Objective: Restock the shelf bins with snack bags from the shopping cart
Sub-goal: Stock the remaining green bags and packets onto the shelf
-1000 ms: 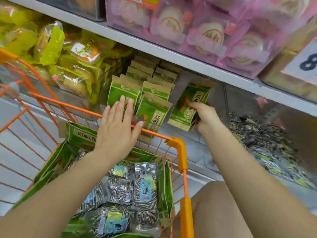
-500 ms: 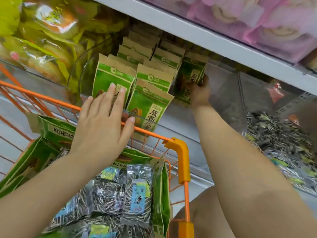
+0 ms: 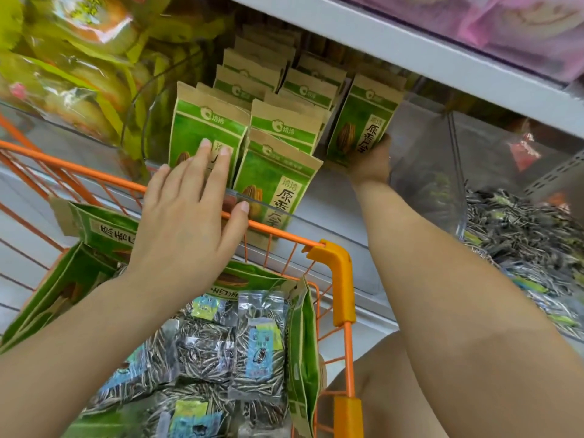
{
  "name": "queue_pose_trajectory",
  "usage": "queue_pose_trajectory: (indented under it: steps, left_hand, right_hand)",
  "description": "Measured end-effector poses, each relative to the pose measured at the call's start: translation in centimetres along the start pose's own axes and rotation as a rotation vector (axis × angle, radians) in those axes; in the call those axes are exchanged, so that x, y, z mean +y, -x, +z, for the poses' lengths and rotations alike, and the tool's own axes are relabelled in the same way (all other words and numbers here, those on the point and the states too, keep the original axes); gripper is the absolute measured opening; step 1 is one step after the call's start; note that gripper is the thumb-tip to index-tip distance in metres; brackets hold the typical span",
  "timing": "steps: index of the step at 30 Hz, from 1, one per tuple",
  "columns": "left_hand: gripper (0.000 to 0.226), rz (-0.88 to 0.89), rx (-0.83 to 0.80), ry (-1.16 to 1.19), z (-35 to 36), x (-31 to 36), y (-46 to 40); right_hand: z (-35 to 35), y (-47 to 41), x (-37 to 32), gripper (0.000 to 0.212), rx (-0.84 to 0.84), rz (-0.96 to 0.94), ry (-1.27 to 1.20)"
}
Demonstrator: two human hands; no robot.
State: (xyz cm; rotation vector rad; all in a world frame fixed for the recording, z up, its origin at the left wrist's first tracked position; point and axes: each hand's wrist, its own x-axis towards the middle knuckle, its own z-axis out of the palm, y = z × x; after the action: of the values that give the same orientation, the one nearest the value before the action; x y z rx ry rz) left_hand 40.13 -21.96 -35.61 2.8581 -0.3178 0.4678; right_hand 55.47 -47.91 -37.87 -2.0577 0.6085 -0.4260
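Several green-and-tan snack bags stand in rows inside a clear shelf bin (image 3: 423,172). My right hand (image 3: 371,164) grips one green bag (image 3: 363,121) from below and holds it upright at the right end of the rows. My left hand (image 3: 189,210) lies flat with straight fingers against the front-left green bag (image 3: 202,131), thumb near the orange cart rim (image 3: 278,232). The orange shopping cart holds more green bags (image 3: 104,232) and several silver sunflower-seed packs (image 3: 252,346).
A grey shelf board (image 3: 410,49) runs above the bin, with pink packages on it. Yellow-green wrapped snacks (image 3: 72,74) fill the bin to the left. A bin of loose silver seed packs (image 3: 521,235) sits to the right. My bare knee (image 3: 379,393) is beside the cart.
My right hand has carried the green bag up and back into the bin, standing it beside the rows. The left hand stays flat on the front bags. The camera moved closer.
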Motion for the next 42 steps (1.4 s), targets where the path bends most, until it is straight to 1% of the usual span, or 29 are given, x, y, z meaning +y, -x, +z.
queue_pose_trajectory:
  steps: [3, 8, 11, 13, 15, 17, 20, 22, 24, 26, 27, 28, 30, 31, 33, 35, 36, 37, 38, 39, 41, 42]
  left_hand:
    - [0.065, 0.001, 0.005, 0.005, 0.1, 0.0, 0.0]
    - [0.065, 0.006, 0.005, 0.012, 0.1, 0.0, 0.0]
    - [0.065, 0.009, 0.006, 0.013, 0.1, -0.1, 0.0]
    - [0.065, 0.012, 0.005, 0.016, 0.1, -0.1, 0.0]
    - [0.065, 0.017, -0.002, 0.013, 0.1, -0.1, 0.0]
    - [0.065, 0.02, -0.008, 0.023, 0.1, -0.1, 0.1]
    - [0.065, 0.019, -0.017, 0.038, 0.0, -0.2, 0.1]
    - [0.066, 0.012, -0.029, 0.048, -0.2, -0.2, 0.2]
    - [0.066, 0.01, -0.054, 0.085, -0.6, -0.1, 0.1]
    - [0.065, 0.0, -0.094, 0.153, -1.3, 0.0, 0.1]
    - [0.065, -0.007, -0.106, 0.189, -1.8, -0.1, 0.0]
    - [0.066, -0.008, -0.106, 0.213, -2.5, -0.1, 0.0]
    - [0.065, 0.017, -0.084, 0.206, -4.1, -0.4, 0.0]
    - [0.064, 0.038, -0.079, 0.193, -5.1, -0.7, 0.1]
    - [0.055, 0.091, -0.092, 0.175, -7.0, -1.6, 0.8]
    - [0.046, 0.133, -0.184, 0.167, -8.3, -2.8, 2.1]
    - [0.044, 0.144, -0.282, 0.147, -8.6, -3.5, 3.0]
    - [0.043, 0.152, -0.404, 0.102, -8.5, -4.2, 3.8]
    - [0.043, 0.153, -0.528, 0.038, -8.2, -4.8, 4.6]
    - [0.044, 0.142, -0.631, -0.033, -7.7, -5.5, 5.3]
    - [0.046, 0.094, -0.754, -0.124, -6.5, -6.8, 6.3]
    - [0.045, 0.061, -0.783, -0.115, -6.0, -7.4, 6.6]
  right_hand:
    - [0.3, 0.1, -0.2, 0.069, -0.039, 0.002, 0.053]
    - [0.3, 0.2, -0.4, 0.066, -0.125, -0.016, 0.17]
    - [0.4, 0.1, -0.3, 0.058, -0.126, 0.023, 0.19]
    - [0.4, 0.3, -0.8, 0.052, -0.084, 0.064, 0.172]
    - [0.3, 0.6, -1.5, 0.049, -0.055, 0.113, 0.16]
    - [-0.3, 1.0, -2.4, 0.048, -0.099, 0.171, 0.109]
    - [-2.1, 2.5, -4.0, 0.043, -0.208, 0.229, -0.113]
    - [-3.7, 4.0, -5.2, 0.041, -0.191, 0.224, -0.216]
    - [-5.3, 6.6, -6.4, 0.036, -0.139, 0.187, -0.305]
    - [-6.4, 9.9, -7.2, 0.02, -0.126, 0.128, -0.354]
    - [-6.8, 11.7, -7.3, 0.016, -0.14, 0.081, -0.354]
    - [-7.2, 13.4, -7.1, 0.019, -0.162, 0.008, -0.342]
    - [-7.9, 16.8, -6.6, 0.031, -0.202, -0.182, -0.306]
    - [-8.3, 18.5, -6.4, 0.033, -0.214, -0.283, -0.278]
    - [-8.6, 21.3, -6.1, 0.029, -0.264, -0.487, -0.189]
    - [-8.4, 23.4, -6.0, 0.021, -0.389, -0.667, -0.002]
    - [-8.0, 23.9, -6.0, 0.019, -0.495, -0.744, 0.183]
    - [-7.4, 24.4, -6.1, 0.022, -0.62, -0.812, 0.418]
    - [-6.6, 24.5, -6.0, 0.029, -0.752, -0.868, 0.656]
    - [-5.7, 24.7, -5.7, 0.036, -0.872, -0.915, 0.842]
    - [-3.9, 25.2, -4.6, 0.052, -1.026, -0.996, 1.053]
    - [-3.0, 25.5, -3.7, 0.056, -1.079, -1.045, 1.141]
